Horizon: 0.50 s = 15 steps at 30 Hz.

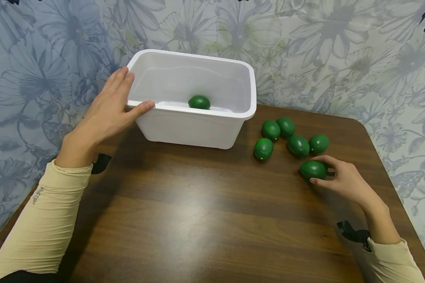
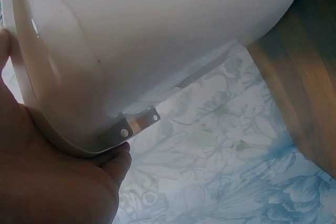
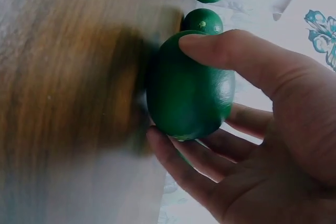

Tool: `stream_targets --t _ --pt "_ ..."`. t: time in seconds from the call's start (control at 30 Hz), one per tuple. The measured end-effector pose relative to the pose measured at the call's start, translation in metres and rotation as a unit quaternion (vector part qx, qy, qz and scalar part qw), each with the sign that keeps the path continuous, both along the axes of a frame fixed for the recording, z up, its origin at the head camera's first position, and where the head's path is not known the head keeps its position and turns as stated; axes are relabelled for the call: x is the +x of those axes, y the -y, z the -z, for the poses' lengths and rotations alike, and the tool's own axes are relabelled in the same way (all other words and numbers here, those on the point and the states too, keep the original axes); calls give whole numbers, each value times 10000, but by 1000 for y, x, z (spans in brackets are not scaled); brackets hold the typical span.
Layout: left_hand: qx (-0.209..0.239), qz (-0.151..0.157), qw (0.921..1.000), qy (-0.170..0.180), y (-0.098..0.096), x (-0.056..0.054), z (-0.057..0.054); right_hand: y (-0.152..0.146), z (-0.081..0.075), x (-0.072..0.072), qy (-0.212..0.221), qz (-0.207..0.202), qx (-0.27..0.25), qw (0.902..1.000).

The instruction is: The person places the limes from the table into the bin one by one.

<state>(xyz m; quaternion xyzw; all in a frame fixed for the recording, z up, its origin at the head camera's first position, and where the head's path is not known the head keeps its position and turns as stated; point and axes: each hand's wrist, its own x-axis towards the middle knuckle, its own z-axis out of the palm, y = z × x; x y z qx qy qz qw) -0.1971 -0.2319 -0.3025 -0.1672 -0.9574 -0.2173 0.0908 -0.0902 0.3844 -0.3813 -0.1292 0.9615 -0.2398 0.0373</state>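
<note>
In the head view my right hand [image 1: 347, 181] holds a dark green lime [image 1: 313, 169] at the right of the table, thumb on the near side and fingers on the far side. The right wrist view shows this lime [image 3: 189, 87] close up, the thumb [image 3: 226, 51] across its top. My left hand [image 1: 104, 106] rests on the left front corner of a white plastic bin [image 1: 191, 127], fingers straight along the side and thumb on the front rim. One lime [image 1: 199, 102] lies inside the bin. In the left wrist view the bin's wall [image 2: 157, 35] fills much of the frame.
Several loose limes [image 1: 298, 146] lie grouped between the bin and my right hand. The brown wooden table [image 1: 184, 220] ends in a rounded corner at the back right. Floral wallpaper [image 1: 326, 59] rises directly behind the bin and table.
</note>
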Motion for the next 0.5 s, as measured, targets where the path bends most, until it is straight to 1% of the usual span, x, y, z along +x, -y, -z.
stream_targets --t 0.13,0.23,0.37,0.5 --pt "1 -5 10000 -15 -1 1 -1 0 -1 1 -201 198 -114 9995" --pt "6 2 10000 -41 -1 1 -1 1 -5 1 -313 367 -196 9986" --pt "2 -8 10000 -46 -1 1 0 3 -12 0 -372 424 -372 9977" --pt "-1 -16 10000 -68 -1 1 0 6 -16 -3 -469 446 -750 9951"
